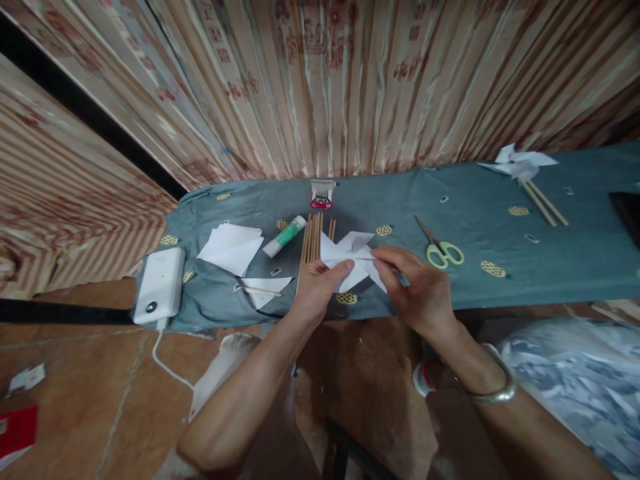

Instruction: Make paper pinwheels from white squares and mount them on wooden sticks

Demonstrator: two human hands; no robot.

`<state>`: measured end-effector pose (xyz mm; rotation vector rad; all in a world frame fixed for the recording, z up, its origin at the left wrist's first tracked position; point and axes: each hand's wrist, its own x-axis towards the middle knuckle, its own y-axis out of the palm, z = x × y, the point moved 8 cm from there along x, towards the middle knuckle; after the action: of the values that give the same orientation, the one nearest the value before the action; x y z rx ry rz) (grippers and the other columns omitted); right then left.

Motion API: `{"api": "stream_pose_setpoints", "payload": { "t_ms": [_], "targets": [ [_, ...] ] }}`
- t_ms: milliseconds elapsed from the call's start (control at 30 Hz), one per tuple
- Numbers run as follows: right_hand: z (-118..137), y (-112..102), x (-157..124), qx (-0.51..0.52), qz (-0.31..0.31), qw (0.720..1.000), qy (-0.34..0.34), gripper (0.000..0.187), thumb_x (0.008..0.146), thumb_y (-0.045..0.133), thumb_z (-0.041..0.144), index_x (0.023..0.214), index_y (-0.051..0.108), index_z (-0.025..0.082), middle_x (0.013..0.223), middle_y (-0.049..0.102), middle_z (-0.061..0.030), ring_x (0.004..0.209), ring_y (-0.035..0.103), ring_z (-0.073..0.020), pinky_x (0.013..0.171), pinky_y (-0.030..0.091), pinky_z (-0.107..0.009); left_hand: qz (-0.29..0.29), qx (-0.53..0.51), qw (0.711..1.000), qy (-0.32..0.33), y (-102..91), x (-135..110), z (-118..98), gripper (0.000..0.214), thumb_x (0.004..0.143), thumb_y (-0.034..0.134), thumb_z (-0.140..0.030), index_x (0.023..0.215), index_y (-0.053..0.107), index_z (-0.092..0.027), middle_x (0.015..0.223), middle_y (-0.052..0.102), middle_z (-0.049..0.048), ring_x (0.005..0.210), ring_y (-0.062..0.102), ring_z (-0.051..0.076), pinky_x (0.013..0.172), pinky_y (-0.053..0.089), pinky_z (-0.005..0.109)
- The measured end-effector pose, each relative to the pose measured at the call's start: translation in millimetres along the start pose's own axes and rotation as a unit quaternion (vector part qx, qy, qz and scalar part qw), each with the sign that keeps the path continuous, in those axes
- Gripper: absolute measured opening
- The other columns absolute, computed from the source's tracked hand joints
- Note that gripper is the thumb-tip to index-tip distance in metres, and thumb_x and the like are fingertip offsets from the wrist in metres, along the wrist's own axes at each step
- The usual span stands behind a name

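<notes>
Above the near edge of the cloth-covered surface (390, 193), a white paper pinwheel (356, 241) is held between both hands, its blades fanned around the middle. The left hand (314, 288) grips it from the left, thumb pressed on top close to the centre; its other fingers are largely hidden. The right hand (423, 293) comes in from the right, thumb and forefinger pinched together on the paper just right of centre; whether something small sits between them I cannot tell. So the hub lies directly between the two sets of fingers, nearly touching the left thumb.

The wooden sticks (312, 235) lie just beyond the left hand, far nearer to it than to the right, their long axis pointing away from the person. Past their far ends stands an open red box (321, 195); the green-handled scissors (441, 252) rest beside the right hand.
</notes>
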<state>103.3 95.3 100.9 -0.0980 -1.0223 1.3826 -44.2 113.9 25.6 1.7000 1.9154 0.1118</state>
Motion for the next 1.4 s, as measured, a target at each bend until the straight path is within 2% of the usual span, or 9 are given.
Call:
{"api": "stream_pose_setpoints", "payload": {
  "t_ms": [67,233,567,867,1167,1233,1300,1333,1400],
  "targets": [
    [2,1,0,-0.015,0.01,1.0,-0.017,0.024,0.092,0.05,0.021,0.106,0.07,0.024,0.107,0.074,-0.0072,0.099,0.07,-0.0225,0.089,0.055,-0.039,0.002,0.003,1.0,-0.003,1.0,-1,1,0.033,0.043,0.091,-0.034,0.063,0.073,-0.015,0.065,0.073,0.0034,0.059,0.065,0.014,0.062,0.051,0.026],
    [-2,5,-1,-0.008,0.037,0.999,-0.008,0.027,0.092,0.051,0.022,0.108,0.072,0.027,0.11,0.074,-0.0059,0.101,0.069,-0.0248,0.093,0.054,-0.043,0.001,0.003,1.0,-0.003,0.9,-1,3,0.034,0.044,0.091,-0.034,0.066,0.073,-0.014,0.066,0.073,0.0041,0.06,0.066,0.015,0.064,0.051,0.027],
    [0,3,-2,-0.027,0.016,0.999,-0.026,0.027,0.092,0.051,0.021,0.107,0.073,0.024,0.109,0.074,-0.0077,0.102,0.07,-0.024,0.091,0.056,-0.039,0.005,-0.003,1.0,-0.003,3.2,-2,1,0.036,0.044,0.091,-0.033,0.072,0.075,-0.014,0.07,0.075,0.0036,0.057,0.064,0.012,0.063,0.051,0.025],
    [-1,1,-3,-0.034,0.017,0.999,-0.017,0.027,0.092,0.051,0.022,0.107,0.073,0.025,0.109,0.074,-0.0073,0.102,0.07,-0.0242,0.09,0.057,-0.039,-0.015,0.001,1.0,-0.012,1.4,0,4,0.034,0.041,0.091,-0.032,0.064,0.074,-0.014,0.064,0.073,0.0032,0.054,0.062,0.012,0.06,0.049,0.025],
    [-5,0,-4,0.007,0.021,1.0,0.013,0.025,0.089,0.054,0.022,0.104,0.073,0.027,0.112,0.073,-0.0063,0.104,0.068,-0.0258,0.095,0.053,-0.043,0.008,-0.01,1.0,-0.007,3.9,0,5,0.026,0.05,0.085,-0.027,0.07,0.075,-0.015,0.069,0.074,0.0022,0.06,0.064,0.013,0.064,0.049,0.025],
    [-7,-1,-4,0.035,0.021,0.998,0.041,0.021,0.088,0.057,0.024,0.102,0.073,0.025,0.112,0.073,-0.0076,0.105,0.068,-0.0258,0.096,0.052,-0.043,0.011,-0.016,1.0,-0.008,4.6,0,5,0.024,0.05,0.084,-0.025,0.069,0.075,-0.015,0.069,0.074,0.0017,0.06,0.064,0.013,0.064,0.049,0.024],
    [-12,1,-5,0.107,0.018,0.988,0.108,0.023,0.084,0.063,0.03,0.105,0.07,0.024,0.114,0.072,-0.0086,0.104,0.068,-0.0254,0.093,0.053,-0.042,0.017,-0.02,1.0,-0.009,5.9,0,4,0.025,0.049,0.084,-0.025,0.069,0.075,-0.015,0.068,0.073,0.0016,0.059,0.064,0.013,0.064,0.049,0.024],
    [-16,4,-6,0.165,0.016,0.974,0.156,0.03,0.081,0.067,0.033,0.11,0.067,0.024,0.113,0.071,-0.0088,0.102,0.068,-0.0251,0.09,0.055,-0.041,0.018,-0.02,1.0,-0.011,6.3,0,4,0.025,0.048,0.085,-0.026,0.069,0.075,-0.015,0.068,0.073,0.0017,0.059,0.064,0.013,0.063,0.049,0.024],
    [-25,16,-11,0.303,0.022,0.917,0.258,0.045,0.075,0.072,0.04,0.116,0.061,0.024,0.109,0.073,-0.0081,0.096,0.069,-0.0245,0.084,0.056,-0.04,0.014,-0.013,1.0,-0.015,6.0,0,4,0.028,0.045,0.086,-0.027,0.067,0.075,-0.015,0.067,0.073,0.002,0.057,0.063,0.013,0.062,0.049,0.025]
  ]
}}
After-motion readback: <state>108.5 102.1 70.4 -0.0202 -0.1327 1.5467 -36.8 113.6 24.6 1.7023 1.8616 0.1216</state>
